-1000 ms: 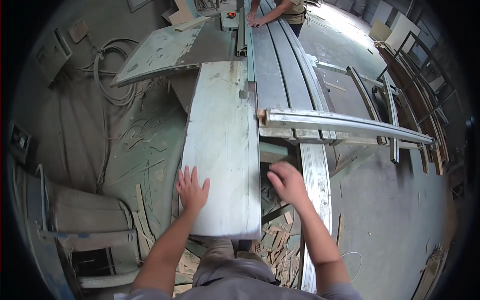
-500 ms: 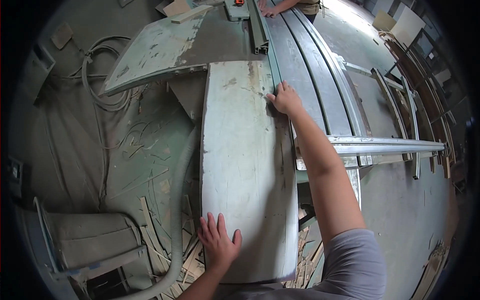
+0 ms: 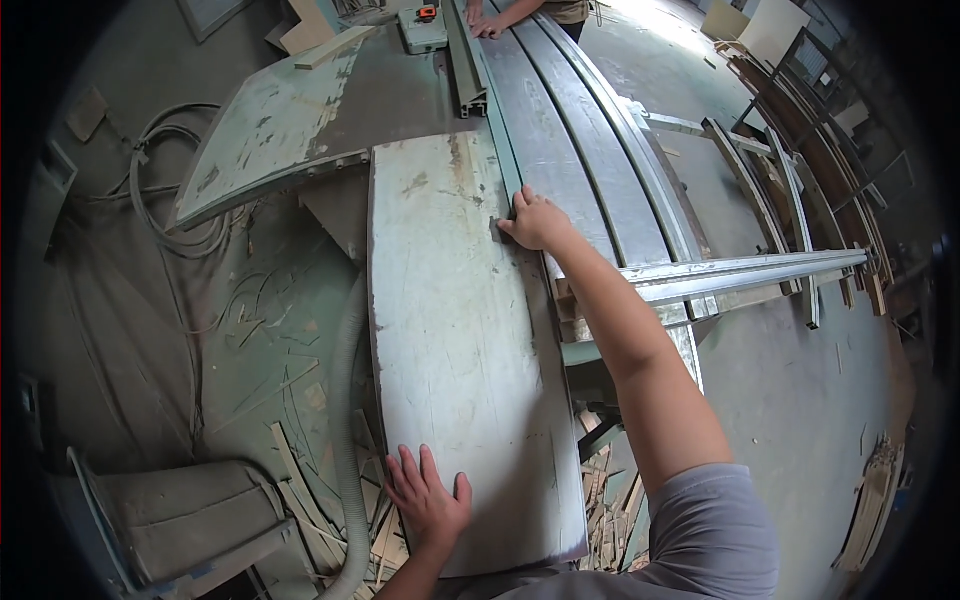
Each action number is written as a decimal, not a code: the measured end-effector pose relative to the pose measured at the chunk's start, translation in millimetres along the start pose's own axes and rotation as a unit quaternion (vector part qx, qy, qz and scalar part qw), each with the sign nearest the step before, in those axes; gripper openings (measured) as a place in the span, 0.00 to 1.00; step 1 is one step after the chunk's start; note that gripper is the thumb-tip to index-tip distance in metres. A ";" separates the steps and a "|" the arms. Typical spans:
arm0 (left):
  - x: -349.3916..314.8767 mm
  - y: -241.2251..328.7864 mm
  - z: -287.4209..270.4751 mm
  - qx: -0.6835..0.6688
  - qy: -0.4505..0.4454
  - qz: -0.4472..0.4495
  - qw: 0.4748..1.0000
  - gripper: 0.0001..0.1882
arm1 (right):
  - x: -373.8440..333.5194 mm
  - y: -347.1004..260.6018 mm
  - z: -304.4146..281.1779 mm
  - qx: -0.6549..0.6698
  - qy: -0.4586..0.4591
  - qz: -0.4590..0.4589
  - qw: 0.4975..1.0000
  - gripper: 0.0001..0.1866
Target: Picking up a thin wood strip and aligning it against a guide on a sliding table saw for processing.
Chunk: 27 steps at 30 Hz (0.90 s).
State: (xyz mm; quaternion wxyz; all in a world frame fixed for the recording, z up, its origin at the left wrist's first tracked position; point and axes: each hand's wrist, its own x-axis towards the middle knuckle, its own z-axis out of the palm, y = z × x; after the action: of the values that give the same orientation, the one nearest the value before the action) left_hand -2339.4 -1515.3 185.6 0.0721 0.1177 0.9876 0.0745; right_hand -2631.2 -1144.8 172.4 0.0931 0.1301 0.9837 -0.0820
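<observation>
My left hand (image 3: pixel 430 497) lies flat with spread fingers on the near left part of a long pale board (image 3: pixel 455 330), whose surface is scratched and stained. Farther off, my right hand (image 3: pixel 538 222) rests at the board's right edge, thumb apart and fingers partly bent. Its fingertips touch the near end of a narrow greenish strip (image 3: pixel 507 150). That strip runs away from me between a metal fence (image 3: pixel 467 70) and the grooved metal table (image 3: pixel 560 120). Beneath my right palm the contact is hidden.
Across the table, another person's hand (image 3: pixel 490 25) rests near the strip's far end. A metal crossbar (image 3: pixel 750 277) juts out to the right. Left of the board, a grey ribbed hose (image 3: pixel 348 420) runs down among wood offcuts (image 3: pixel 300 490). Coiled cables (image 3: pixel 150 180) hang farther left.
The view has shifted, so the board, tables and fence appear farther left, with the board's far end lower. Both hands keep about the same places on the board.
</observation>
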 end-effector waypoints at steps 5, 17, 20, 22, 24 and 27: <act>-1.5 2.9 -1.4 -0.002 0.011 0.009 1.000 0.40 | -10.2 2.5 -2.4 0.015 -0.006 -0.004 1.000 0.38; -3.3 3.1 3.1 0.016 0.041 0.010 0.999 0.39 | -32.3 4.5 0.0 0.008 0.001 -0.003 1.000 0.37; -3.8 3.9 3.0 0.019 0.038 0.005 0.999 0.40 | -32.4 3.2 1.1 0.011 0.001 -0.002 1.000 0.37; -3.6 3.3 2.8 0.020 0.034 0.004 0.999 0.40 | -32.6 2.5 0.7 0.009 -0.001 -0.001 1.000 0.37; -3.7 4.7 2.5 0.020 0.038 0.007 0.999 0.40 | -33.7 2.2 0.4 0.008 -0.003 0.001 1.000 0.37; -3.8 5.3 2.7 0.022 0.042 0.006 0.999 0.40 | -39.2 -0.3 -0.7 0.007 -0.001 0.002 1.000 0.37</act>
State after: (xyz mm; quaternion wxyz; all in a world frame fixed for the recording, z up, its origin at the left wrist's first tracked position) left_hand -2334.1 -1510.7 184.3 0.0277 0.1223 0.9904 0.0576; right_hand -2594.2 -1154.4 181.2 0.0936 0.1328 0.9827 -0.0890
